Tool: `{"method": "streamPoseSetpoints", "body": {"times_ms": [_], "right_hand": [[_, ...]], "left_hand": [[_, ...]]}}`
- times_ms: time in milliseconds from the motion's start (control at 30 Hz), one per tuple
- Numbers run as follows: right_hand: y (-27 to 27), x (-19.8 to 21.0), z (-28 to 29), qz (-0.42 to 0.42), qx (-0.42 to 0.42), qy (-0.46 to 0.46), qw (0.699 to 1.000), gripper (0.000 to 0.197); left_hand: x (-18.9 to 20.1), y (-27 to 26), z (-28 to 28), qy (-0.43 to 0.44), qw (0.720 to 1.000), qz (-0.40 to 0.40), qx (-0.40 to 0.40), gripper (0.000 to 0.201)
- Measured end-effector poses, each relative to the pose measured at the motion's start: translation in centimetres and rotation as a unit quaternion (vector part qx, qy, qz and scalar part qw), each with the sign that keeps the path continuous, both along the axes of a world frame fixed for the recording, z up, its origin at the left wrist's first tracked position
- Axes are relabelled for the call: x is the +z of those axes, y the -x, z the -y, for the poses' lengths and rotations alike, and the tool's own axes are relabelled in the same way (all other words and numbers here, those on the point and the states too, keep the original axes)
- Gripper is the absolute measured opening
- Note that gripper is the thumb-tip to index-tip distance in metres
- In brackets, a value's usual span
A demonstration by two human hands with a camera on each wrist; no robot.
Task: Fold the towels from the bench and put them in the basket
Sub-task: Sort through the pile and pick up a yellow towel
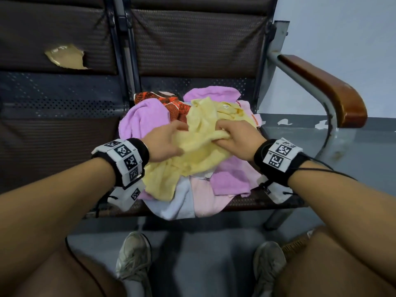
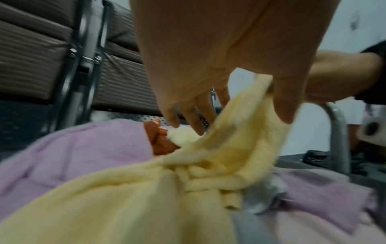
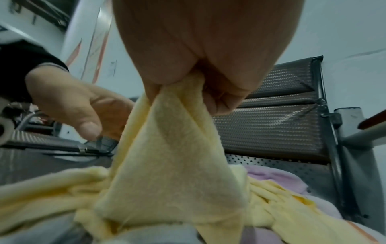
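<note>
On the far left the seat pad [image 1: 66, 56] had a rip with yellow foam showing. Then came the pile on the surface [image 1: 257, 202], right in front of me: a purple towel [image 1: 143, 116] on the left side, an orange patterned cloth [image 1: 171, 103] behind it, and the yellow towel [image 1: 192, 159] draped over the top of everything.

My left hand [image 1: 165, 144] was on the yellow towel's left part. From the left wrist cam the fingers [image 2: 188, 112] were reaching down, fairly straight, into the fabric while the thumb [image 2: 286, 102] pressed a fold of it, so it looked like a loose pinch on the towel.

My right hand [image 1: 237, 138] was just beside it, and that one was obvious: fist closed tight round a bunch of yellow towel, which the right wrist cam showed pulled up into a tent shape out of the fist [image 3: 204, 69].

Under the yellow one, toward the front edge, were a pale blue towel [image 1: 175, 202], a light pink towel [image 1: 207, 200] and another purple towel [image 1: 233, 179]. Far right was the wooden armrest [image 1: 325, 88]. Couldn't spot the basket in any view.
</note>
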State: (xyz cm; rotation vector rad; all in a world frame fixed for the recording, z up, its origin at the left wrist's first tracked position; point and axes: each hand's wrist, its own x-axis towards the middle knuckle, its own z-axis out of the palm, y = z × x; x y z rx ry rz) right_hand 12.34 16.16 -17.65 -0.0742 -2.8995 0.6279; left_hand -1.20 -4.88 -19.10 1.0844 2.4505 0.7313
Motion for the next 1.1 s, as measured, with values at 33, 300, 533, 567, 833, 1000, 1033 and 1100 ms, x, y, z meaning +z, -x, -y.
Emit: {"method": "streamPoseSetpoints", "body": {"times_ms": [33, 300, 533, 567, 833, 1000, 1033, 1100], "right_hand": [[0.1, 0.3, 0.4, -0.018, 0.002, 0.015, 1.0, 0.009], [0.1, 0.1, 0.9, 0.106, 0.028, 0.064, 0.992, 0.01], [0.3, -1.3, -0.7, 0.175, -0.06, -0.112, 0.976, 0.036], [0.4, -1.0, -1.0, 0.141, -0.087, -0.129, 0.978, 0.036], [-0.7, 1.7, -2.3, -0.07, -0.155, -0.214, 0.962, 0.034], [-2.2, 1.4, -0.1, -0.121, 0.129, -0.105, 0.979, 0.015], [-2.4, 1.2, 0.5, -0.094, 0.146, -0.094, 0.98, 0.014], [-2.6, 0.8, 1.1, -0.026, 0.136, -0.099, 0.985, 0.017]], "left_hand": [[-0.2, -1.1, -0.5, -0.009, 0.999, 0.011, -0.037, 0.058], [0.4, -3.0, -3.4, -0.112, 0.993, -0.015, -0.033, 0.012], [0.7, -2.0, -2.6, -0.158, 0.986, -0.05, 0.032, 0.017], [0.6, -1.7, -2.5, -0.146, 0.986, -0.062, 0.047, 0.02], [0.3, -0.4, -2.8, -0.06, 0.99, -0.071, 0.108, 0.027], [0.7, 1.3, -3.6, -0.115, 0.97, 0.0, 0.214, 0.029], [0.7, 1.4, -3.6, -0.144, 0.964, 0.032, 0.223, 0.032], [0.8, 1.3, -3.8, -0.228, 0.938, 0.109, 0.236, 0.043]]}}
